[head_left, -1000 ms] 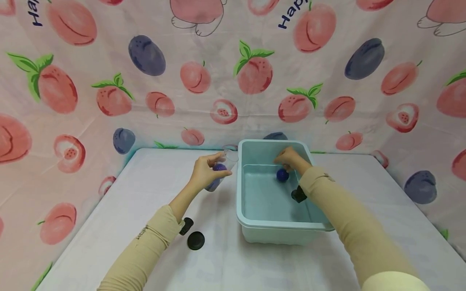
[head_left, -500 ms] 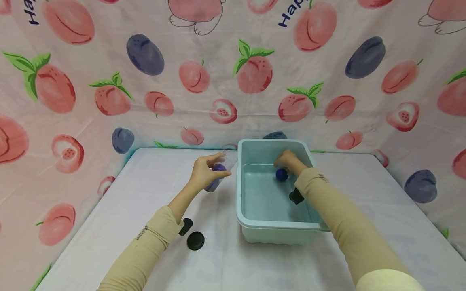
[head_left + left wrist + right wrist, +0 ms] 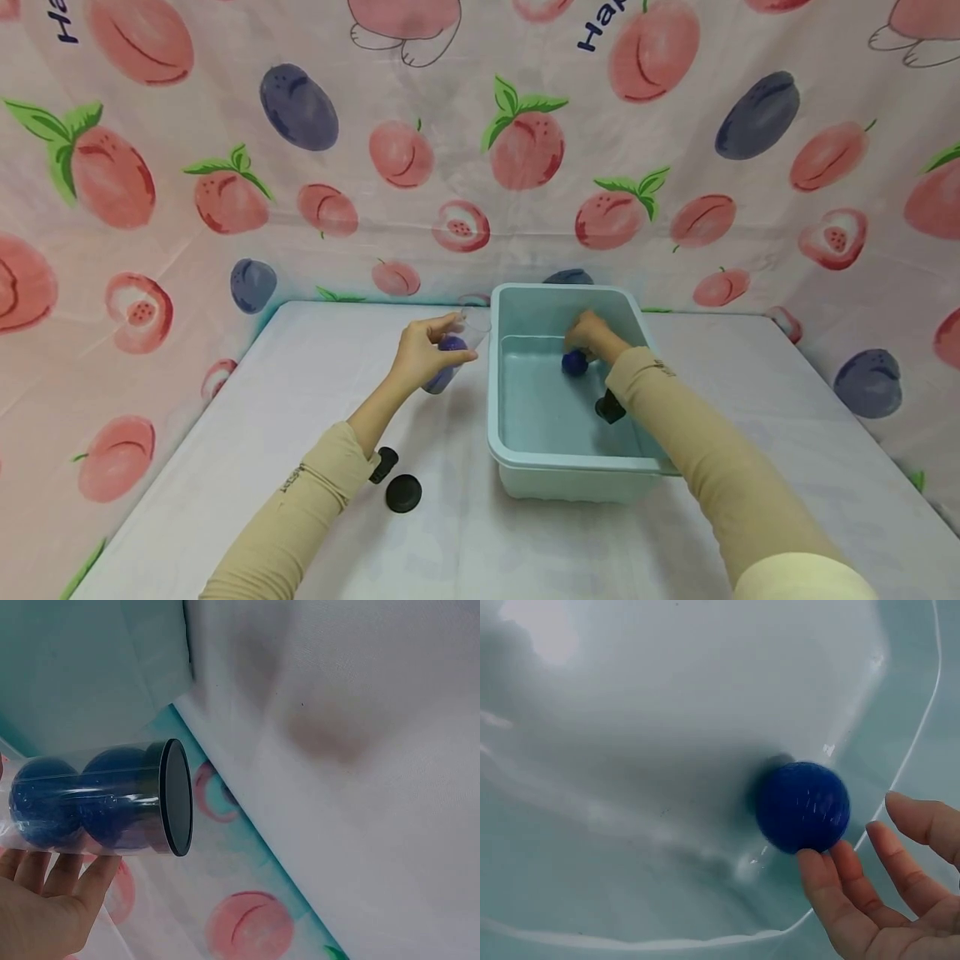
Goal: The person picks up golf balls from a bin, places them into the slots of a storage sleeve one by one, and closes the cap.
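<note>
Blue balls, three; one tube

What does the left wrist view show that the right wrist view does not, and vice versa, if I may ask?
Only the left wrist view shows the left hand holding a clear tube with two blue balls inside and a black cap on one end, plus the white table and fruit-patterned cloth.

Only the right wrist view shows the right hand touching a single blue ball inside the teal bin.

Both show part of that bin, and blue balls, though different ones.
</note>
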A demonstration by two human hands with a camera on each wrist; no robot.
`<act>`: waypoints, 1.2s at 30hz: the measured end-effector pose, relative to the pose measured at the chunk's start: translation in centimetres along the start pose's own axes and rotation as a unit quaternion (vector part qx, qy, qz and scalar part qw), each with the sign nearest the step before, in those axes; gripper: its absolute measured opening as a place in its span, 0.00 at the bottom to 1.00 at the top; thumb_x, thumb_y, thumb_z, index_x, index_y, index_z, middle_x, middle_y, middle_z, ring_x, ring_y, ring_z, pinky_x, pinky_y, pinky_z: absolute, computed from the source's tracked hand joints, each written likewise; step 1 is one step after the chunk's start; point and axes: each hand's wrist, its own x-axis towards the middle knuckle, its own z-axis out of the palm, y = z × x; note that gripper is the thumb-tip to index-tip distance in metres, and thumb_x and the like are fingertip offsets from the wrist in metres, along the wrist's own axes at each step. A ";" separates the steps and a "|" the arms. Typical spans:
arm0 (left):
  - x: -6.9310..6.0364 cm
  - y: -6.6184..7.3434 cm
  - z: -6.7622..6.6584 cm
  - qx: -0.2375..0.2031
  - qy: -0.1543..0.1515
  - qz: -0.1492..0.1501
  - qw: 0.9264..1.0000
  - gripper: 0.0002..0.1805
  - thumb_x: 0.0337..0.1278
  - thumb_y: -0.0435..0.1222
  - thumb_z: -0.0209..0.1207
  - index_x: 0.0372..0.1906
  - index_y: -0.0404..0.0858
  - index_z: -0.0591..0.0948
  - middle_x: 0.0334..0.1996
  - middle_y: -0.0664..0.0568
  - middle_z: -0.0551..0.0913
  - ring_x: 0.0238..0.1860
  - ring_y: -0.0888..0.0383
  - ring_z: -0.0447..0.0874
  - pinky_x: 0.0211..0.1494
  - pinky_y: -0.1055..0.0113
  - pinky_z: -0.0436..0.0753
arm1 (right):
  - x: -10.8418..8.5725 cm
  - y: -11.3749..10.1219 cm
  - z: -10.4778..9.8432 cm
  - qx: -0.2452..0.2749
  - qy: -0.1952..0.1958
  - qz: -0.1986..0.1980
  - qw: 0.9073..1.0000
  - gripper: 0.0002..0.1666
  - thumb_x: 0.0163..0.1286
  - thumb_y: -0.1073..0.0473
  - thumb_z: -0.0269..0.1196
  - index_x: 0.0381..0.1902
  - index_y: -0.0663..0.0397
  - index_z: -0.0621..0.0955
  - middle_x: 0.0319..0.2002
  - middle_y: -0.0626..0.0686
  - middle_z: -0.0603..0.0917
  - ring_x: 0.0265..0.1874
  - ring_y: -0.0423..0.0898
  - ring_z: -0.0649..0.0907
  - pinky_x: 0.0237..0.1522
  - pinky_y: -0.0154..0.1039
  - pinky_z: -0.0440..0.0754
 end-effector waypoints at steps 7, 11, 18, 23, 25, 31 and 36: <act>0.0 0.1 0.1 -0.002 -0.001 0.001 1.000 0.36 0.41 0.35 0.72 0.61 0.38 0.75 0.53 0.43 0.82 0.59 0.43 0.76 0.62 0.49 0.74 | 0.9 0.3 0.7 0.018 -0.020 0.021 0.999 0.23 0.59 0.69 0.62 0.53 0.70 0.74 0.57 0.66 0.74 0.54 0.60 0.77 0.52 0.49 0.81; 0.0 0.1 0.1 -0.001 -0.002 -0.001 1.000 0.36 0.41 0.35 0.72 0.61 0.38 0.75 0.53 0.43 0.82 0.59 0.43 0.76 0.62 0.48 0.73 | 1.3 0.4 1.1 0.022 -0.012 0.033 0.999 0.21 0.59 0.69 0.63 0.51 0.69 0.76 0.51 0.63 0.77 0.47 0.56 0.79 0.50 0.47 0.82; 0.0 0.2 0.1 0.001 -0.001 0.003 1.000 0.36 0.41 0.35 0.72 0.62 0.38 0.74 0.53 0.43 0.82 0.59 0.44 0.77 0.62 0.49 0.74 | 1.4 0.6 1.2 0.043 -0.046 0.042 0.997 0.25 0.59 0.69 0.63 0.55 0.70 0.73 0.45 0.61 0.76 0.37 0.52 0.80 0.50 0.44 0.82; 0.0 0.2 0.0 0.001 0.000 0.002 1.000 0.36 0.41 0.36 0.72 0.62 0.38 0.74 0.53 0.43 0.82 0.59 0.44 0.77 0.62 0.49 0.74 | 2.0 0.4 2.1 0.047 -0.087 0.057 0.993 0.25 0.62 0.66 0.62 0.57 0.67 0.72 0.54 0.65 0.73 0.49 0.57 0.80 0.51 0.44 0.82; 0.0 0.2 0.0 0.003 0.000 0.000 1.000 0.36 0.41 0.36 0.72 0.62 0.38 0.74 0.53 0.43 0.82 0.59 0.44 0.76 0.62 0.49 0.74 | 2.7 0.4 2.5 0.054 -0.099 0.060 0.992 0.24 0.62 0.66 0.63 0.56 0.66 0.73 0.55 0.65 0.72 0.50 0.57 0.79 0.49 0.44 0.83; -0.1 0.4 -0.2 0.001 0.001 -0.004 1.000 0.37 0.42 0.36 0.72 0.62 0.39 0.74 0.53 0.43 0.82 0.59 0.44 0.76 0.62 0.49 0.74 | 2.8 0.2 2.9 0.084 -0.124 0.046 0.988 0.25 0.59 0.67 0.66 0.54 0.70 0.73 0.55 0.68 0.72 0.49 0.58 0.79 0.45 0.44 0.84; -0.2 0.3 -0.2 0.004 0.004 -0.006 1.000 0.36 0.41 0.36 0.72 0.62 0.39 0.74 0.53 0.43 0.82 0.59 0.43 0.76 0.62 0.49 0.74 | 0.5 -0.4 2.9 0.088 -0.107 0.029 0.990 0.24 0.64 0.68 0.60 0.57 0.71 0.71 0.55 0.66 0.72 0.48 0.55 0.77 0.53 0.46 0.81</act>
